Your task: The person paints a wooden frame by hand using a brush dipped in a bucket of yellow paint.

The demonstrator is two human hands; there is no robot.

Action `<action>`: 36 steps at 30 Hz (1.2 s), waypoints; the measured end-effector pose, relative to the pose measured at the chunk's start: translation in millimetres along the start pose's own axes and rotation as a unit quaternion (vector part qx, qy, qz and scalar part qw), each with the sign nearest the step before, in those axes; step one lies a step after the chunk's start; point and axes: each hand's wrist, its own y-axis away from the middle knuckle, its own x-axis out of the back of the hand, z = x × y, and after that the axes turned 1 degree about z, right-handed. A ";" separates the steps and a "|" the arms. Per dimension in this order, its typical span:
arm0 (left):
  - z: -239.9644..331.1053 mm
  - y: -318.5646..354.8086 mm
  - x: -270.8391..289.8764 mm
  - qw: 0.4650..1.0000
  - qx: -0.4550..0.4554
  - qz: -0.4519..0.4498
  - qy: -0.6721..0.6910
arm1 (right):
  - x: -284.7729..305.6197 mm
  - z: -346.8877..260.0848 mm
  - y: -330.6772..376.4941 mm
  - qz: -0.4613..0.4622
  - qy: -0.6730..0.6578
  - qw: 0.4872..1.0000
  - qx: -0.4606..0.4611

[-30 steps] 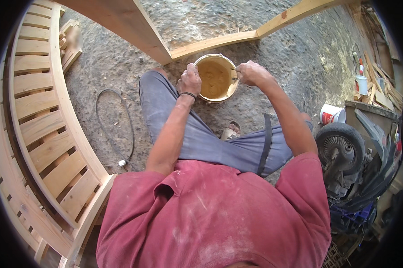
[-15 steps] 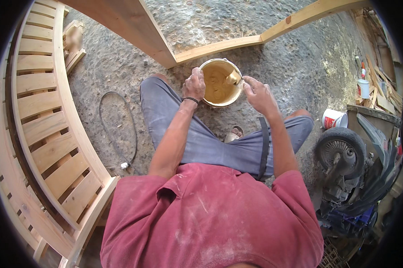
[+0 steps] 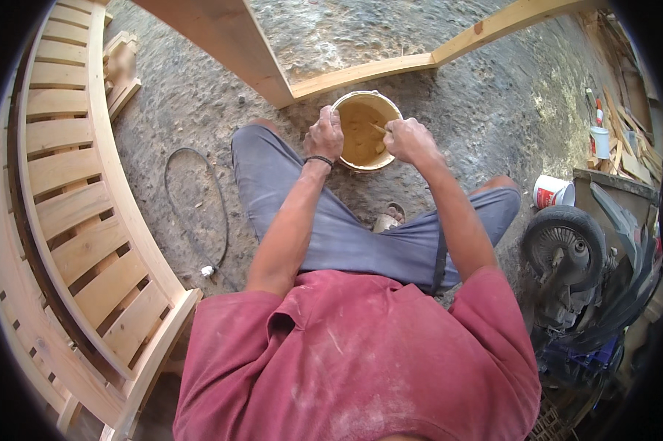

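Two hands work at one round bucket (image 3: 344, 103) that sits on the rough ground just ahead of our knees, tucked against the corner where two pale wooden beams (image 3: 361, 70) meet. Our left hand (image 3: 325, 135) curls over the near-left rim and grips it, holding the bucket steady. Our right hand (image 3: 409, 138) is clenched around a thin stick (image 3: 378, 128) whose far end dips into the tan paste (image 3: 361, 125) that fills the bucket.

We judge the bucket fairly heavy with that thick fill, its wall stiff but likely to flex a little, and its rim possibly smeared and slick; the rim is the natural place to hold it, as the left hand does. The stick looks light and rigid, best held near its upper end, clear of the paste.

Both forearms reach forward from our red, dust-marked shirt, elbows bent and spread, wrists angled down toward the bucket. A dark band circles the left wrist. A curved slatted bench (image 3: 67, 198) lies well apart on our left.
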 end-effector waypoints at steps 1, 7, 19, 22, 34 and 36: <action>0.5 0.5 0.0 1.000 0.002 0.003 -0.001 | 0.3 -5.0 -6.1 -0.030 0.019 0.999 -0.032; 2.5 1.7 2.7 1.000 0.004 0.005 0.000 | -34.2 -31.0 -54.5 -0.163 0.128 0.967 -0.148; 1.3 3.5 5.6 1.000 -0.001 0.001 0.010 | -57.8 -20.5 -97.5 0.010 0.169 0.985 0.027; -0.1 4.8 5.5 1.000 0.000 0.009 0.013 | -60.1 -16.0 -87.9 -0.034 0.127 0.991 0.008; 1.7 3.0 5.2 1.000 0.006 0.007 -0.005 | -83.1 -1.0 -86.0 0.016 0.077 0.997 0.005; 1.3 3.3 4.8 1.000 0.002 0.003 0.003 | -72.0 0.7 -78.2 -0.002 0.083 0.997 0.002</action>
